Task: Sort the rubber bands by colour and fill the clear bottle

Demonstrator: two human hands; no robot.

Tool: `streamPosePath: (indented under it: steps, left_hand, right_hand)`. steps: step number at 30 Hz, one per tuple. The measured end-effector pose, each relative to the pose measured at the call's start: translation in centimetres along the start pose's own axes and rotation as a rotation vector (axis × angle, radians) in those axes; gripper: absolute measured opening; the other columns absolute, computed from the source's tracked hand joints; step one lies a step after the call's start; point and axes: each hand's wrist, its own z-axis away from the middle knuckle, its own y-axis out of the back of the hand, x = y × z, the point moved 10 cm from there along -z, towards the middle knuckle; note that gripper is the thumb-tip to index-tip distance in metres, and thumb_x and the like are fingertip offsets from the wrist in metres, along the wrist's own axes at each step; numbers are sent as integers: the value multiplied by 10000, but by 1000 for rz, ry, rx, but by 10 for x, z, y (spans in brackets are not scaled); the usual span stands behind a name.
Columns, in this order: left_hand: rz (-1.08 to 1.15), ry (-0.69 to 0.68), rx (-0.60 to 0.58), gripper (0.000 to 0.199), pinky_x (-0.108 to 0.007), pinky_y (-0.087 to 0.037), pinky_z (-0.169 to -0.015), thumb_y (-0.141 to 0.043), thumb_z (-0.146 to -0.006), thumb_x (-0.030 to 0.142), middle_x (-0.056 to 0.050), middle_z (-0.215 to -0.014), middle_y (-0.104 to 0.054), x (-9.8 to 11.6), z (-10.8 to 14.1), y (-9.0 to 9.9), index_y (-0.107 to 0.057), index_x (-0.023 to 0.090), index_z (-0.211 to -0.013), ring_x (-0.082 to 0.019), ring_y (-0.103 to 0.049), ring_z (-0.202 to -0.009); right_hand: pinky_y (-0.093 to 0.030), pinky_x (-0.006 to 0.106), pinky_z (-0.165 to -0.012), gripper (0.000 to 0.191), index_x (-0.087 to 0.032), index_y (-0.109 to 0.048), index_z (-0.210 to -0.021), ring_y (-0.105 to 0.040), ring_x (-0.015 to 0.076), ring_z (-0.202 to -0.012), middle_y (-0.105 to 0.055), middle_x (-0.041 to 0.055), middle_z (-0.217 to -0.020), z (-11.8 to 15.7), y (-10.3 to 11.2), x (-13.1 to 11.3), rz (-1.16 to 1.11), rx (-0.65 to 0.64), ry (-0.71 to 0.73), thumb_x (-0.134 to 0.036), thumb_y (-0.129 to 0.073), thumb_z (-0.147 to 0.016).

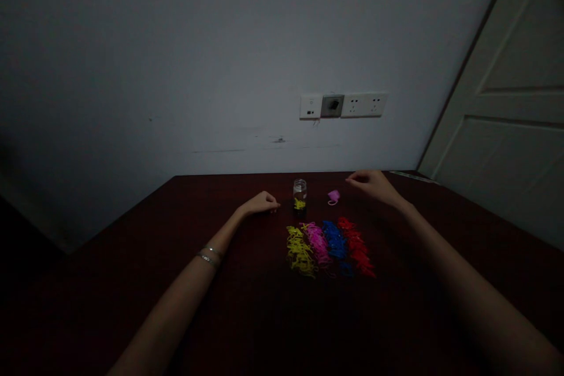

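Note:
A small clear glass jar stands upright and uncapped on the dark table, with yellow strand-like pieces in its lower part. Just left of the jar, apart from it, is my left hand, its fingers curled together. My right hand is on the far right side, thumb and fingertips pinched; anything between them is too small to make out. Between jar and right hand lies a small pink object with a loop. Nearer me lie four side-by-side piles of thin strands: yellow, pink, blue and red.
The dark reddish-brown table meets a pale wall at its back edge. Sockets and a switch panel are on the wall above. A light panelled door stands at the right. The room is dim.

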Motion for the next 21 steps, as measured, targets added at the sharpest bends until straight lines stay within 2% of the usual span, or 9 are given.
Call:
streamPosePath:
  steps: [4, 8, 11, 14, 16, 21]
  left_hand:
    - [-101, -80, -123, 316, -201, -280, -456, -577, -681, 411, -12, -511, -543, 24, 21, -19, -635, 118, -582, -73, -405, -454]
    - [-134, -225, -37, 274, -199, -296, -490, -582, -696, 370, -5, -572, -562, 62, 36, -35, -683, 126, -767, -81, -437, -504]
    - [-213, -283, -2, 274, -199, -300, -501, -577, -715, 354, -7, -591, -572, 81, 40, -50, -688, 154, -866, -86, -460, -516]
    - [-320, -366, 54, 241, -204, -286, -485, -598, -702, 307, -4, -588, -580, 95, 41, -56, -692, 195, -894, -90, -475, -504]
    - [-394, -409, 53, 228, -205, -280, -474, -596, -705, 273, -4, -603, -592, 100, 40, -60, -687, 211, -904, -91, -482, -499]
    - [-604, -348, -41, 208, -196, -321, -527, -542, -742, 228, -9, -698, -627, 92, 35, -73, -670, 217, -906, -104, -532, -584]
  right_hand:
    - [-447, 297, -654, 307, -139, -697, -769, -618, 214, -741, -690, 92, -798, 11, -1, 62, -23, 49, -155, -388, -532, -701]
    - [-443, 304, -631, 345, -135, -699, -769, -615, 228, -732, -691, 99, -783, 29, -8, 115, -41, 120, -290, -421, -526, -685]
    - [-435, 307, -614, 369, -129, -695, -754, -608, 228, -687, -683, 97, -720, 41, -15, 141, -50, 118, -358, -447, -532, -661]
    - [-427, 297, -578, 415, -113, -686, -796, -602, 217, -641, -672, 98, -681, 50, -17, 155, -60, 134, -428, -466, -507, -669]
    - [-425, 289, -583, 407, -117, -683, -796, -605, 212, -645, -675, 97, -695, 51, -19, 155, -40, 127, -428, -459, -498, -674]
    - [-417, 272, -606, 354, -140, -687, -734, -609, 202, -669, -679, 75, -697, 48, -21, 146, 73, 110, -379, -427, -485, -680]
